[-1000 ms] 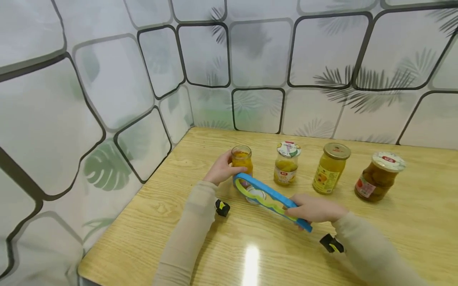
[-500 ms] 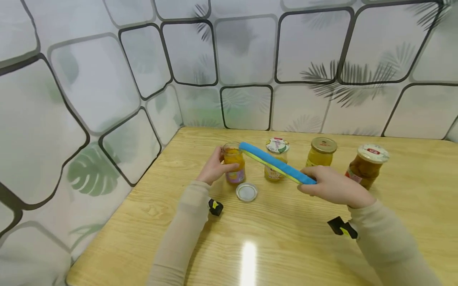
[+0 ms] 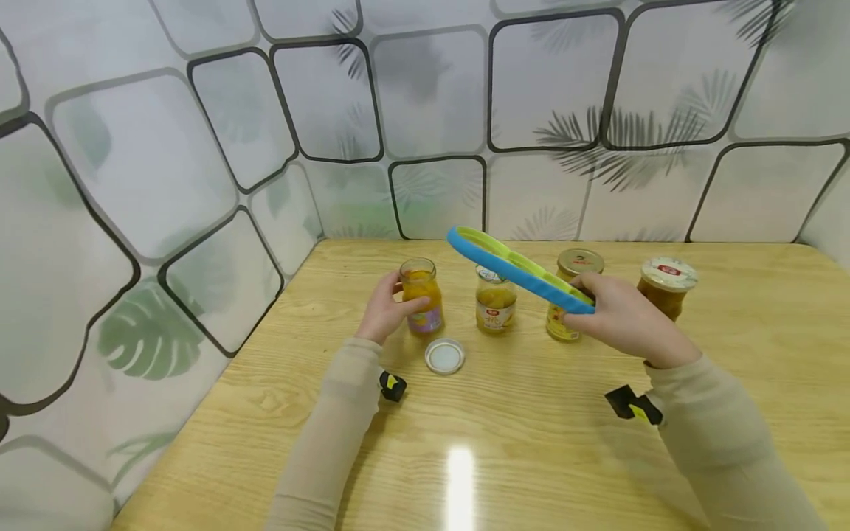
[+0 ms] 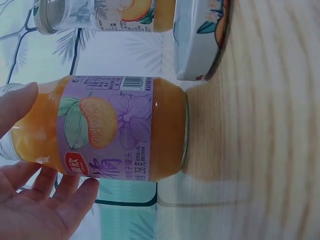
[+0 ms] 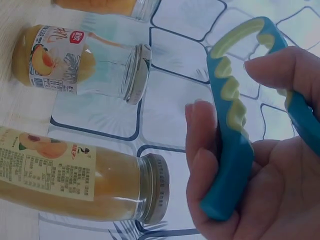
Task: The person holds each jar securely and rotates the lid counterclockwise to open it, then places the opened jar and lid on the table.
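My left hand point(image 3: 388, 308) loosely holds an open glass jar of orange fruit point(image 4: 105, 127) with a purple label, thumb on one side and fingers on the other. The jar stands upright on the table. Its lid point(image 3: 445, 356) lies just in front of it, inner side up. My right hand point(image 3: 620, 318) grips a blue and green jar opener point(image 5: 227, 107) by its handles, raised over the table. The opener's looped end points left, with nothing inside the loop. In the head view it partly covers a peach jar point(image 3: 495, 310) and a taller yellow jar point(image 3: 563, 324).
A dark fruit jar point(image 3: 664, 291) with a white lid stands at the right, partly behind my right hand. The wooden table point(image 3: 531, 457) meets a patterned curtain point(image 3: 432, 96) at the back and left.
My right hand has lifted the jar opener up and away from the open jar, uncovering the lid on the table. My left hand stays at the jar. The head view has shifted right.
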{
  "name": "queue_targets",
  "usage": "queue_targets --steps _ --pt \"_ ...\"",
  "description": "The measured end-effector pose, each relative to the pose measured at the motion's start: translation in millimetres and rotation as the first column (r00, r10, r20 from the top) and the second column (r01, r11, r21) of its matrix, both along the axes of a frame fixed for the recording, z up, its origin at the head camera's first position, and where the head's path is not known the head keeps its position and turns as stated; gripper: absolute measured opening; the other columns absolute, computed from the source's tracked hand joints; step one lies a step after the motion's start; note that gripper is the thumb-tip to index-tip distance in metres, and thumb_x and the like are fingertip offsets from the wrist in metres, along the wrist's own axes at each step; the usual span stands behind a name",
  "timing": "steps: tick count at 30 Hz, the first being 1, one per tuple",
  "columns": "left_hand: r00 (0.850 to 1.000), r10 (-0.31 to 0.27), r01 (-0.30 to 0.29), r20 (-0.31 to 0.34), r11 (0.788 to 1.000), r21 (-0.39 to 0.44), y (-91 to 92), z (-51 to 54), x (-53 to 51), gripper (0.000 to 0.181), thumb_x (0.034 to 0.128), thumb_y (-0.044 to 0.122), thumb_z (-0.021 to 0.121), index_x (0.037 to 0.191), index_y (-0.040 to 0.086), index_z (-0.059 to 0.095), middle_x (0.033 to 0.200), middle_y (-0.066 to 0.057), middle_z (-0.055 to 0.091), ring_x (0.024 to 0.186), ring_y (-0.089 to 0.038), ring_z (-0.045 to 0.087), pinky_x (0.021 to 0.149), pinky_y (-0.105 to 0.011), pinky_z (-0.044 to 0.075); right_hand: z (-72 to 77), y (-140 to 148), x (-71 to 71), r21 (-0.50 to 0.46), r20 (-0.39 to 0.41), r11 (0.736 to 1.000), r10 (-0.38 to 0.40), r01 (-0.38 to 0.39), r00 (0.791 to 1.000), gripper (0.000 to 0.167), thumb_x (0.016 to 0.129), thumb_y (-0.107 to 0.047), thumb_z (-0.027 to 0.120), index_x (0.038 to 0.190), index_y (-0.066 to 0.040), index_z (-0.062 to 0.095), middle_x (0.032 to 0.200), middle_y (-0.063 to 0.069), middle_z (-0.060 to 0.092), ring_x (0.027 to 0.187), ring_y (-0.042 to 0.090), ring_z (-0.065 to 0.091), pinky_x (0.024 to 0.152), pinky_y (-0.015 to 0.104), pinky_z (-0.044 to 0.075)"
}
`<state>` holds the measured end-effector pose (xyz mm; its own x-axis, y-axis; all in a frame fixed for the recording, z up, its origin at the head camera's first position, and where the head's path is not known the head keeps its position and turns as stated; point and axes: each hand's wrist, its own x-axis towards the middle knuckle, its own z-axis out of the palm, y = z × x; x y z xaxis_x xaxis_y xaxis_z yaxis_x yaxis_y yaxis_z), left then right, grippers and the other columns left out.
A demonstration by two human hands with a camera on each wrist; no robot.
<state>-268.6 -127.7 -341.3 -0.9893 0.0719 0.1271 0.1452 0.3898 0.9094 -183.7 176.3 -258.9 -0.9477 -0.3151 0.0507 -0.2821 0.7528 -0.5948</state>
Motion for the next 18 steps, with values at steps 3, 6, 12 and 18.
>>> queue_targets --steps 3,6,12,18 --pt "1.0 0.01 -0.01 0.002 1.0 -0.013 0.2 -0.6 -1.1 0.054 0.0785 0.018 0.068 0.126 0.007 0.043 0.129 -0.009 0.04 0.117 -0.026 0.037 0.094 -0.043 0.033 0.2 2 -0.8 -0.004 -0.003 1.0 -0.022 0.022 1.0 0.037 0.081 -0.017 0.058 0.109 0.004 0.047 0.079 0.01 0.052 0.06 0.019 0.041 0.049 0.03 0.034" --pt "1.0 0.009 -0.009 0.002 1.0 -0.01 -0.3 -0.2 -1.1 0.058 0.0782 0.019 0.068 0.128 0.008 0.041 0.129 -0.009 0.04 0.118 -0.026 0.037 0.094 -0.044 0.033 0.0 3 -0.6 -0.026 -0.013 0.999 -0.047 0.046 0.999 0.042 0.081 -0.018 0.058 0.115 0.003 0.045 0.084 0.012 0.052 0.063 0.02 0.042 0.051 0.03 0.034" --pt "0.996 0.033 -0.026 -0.081 0.996 0.085 0.7 5.3 5.0 0.082 0.0774 0.024 0.068 0.139 0.008 0.016 0.137 -0.012 0.025 0.126 -0.024 0.022 0.1 -0.045 0.023 -1.6 4 -0.3 -0.03 -0.045 0.995 -0.094 0.093 0.995 0.057 0.081 -0.02 0.06 0.128 0.002 0.037 0.094 0.016 0.054 0.067 0.022 0.045 0.052 0.03 0.036" --pt "0.869 0.145 -0.062 -0.473 0.981 0.186 23.6 23.9 20.7 0.064 0.0778 0.017 0.063 0.128 -0.002 0.028 0.129 -0.015 0.032 0.119 -0.023 0.028 0.093 -0.046 0.029 -0.5 7 -1.0 0.002 -0.062 0.99 -0.137 0.138 0.989 0.052 0.08 -0.02 0.06 0.122 0.004 0.04 0.088 0.016 0.054 0.058 0.02 0.043 0.046 0.03 0.035"
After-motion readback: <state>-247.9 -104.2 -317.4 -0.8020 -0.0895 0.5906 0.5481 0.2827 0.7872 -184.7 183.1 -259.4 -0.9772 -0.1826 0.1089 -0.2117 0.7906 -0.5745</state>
